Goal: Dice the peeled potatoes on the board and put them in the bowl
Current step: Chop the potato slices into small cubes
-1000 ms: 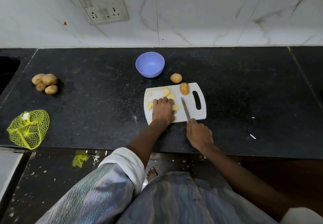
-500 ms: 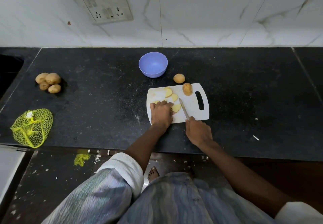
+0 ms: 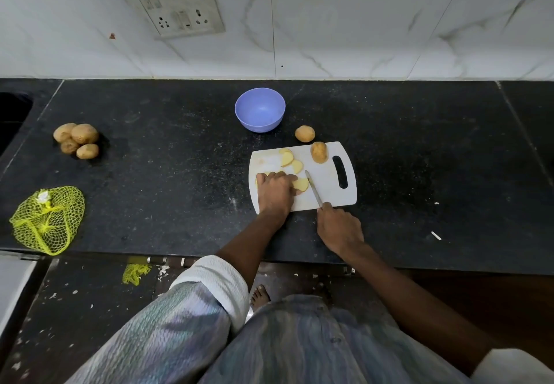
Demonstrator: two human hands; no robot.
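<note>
I am watching the left hand pressing curled fingers on pale yellow potato slices on the white plastic cutting board | right hand gripping the steel knife, blade lying just right of the slices, running near-to-far | round lavender plastic bowl sitting empty beyond the board | judgement: next cut is crossing the slices; left fingertips are sitting close to the blade.

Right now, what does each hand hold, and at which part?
The right hand grips the steel knife by its handle. The left hand presses the pale yellow potato slices on the white cutting board from above.
</note>
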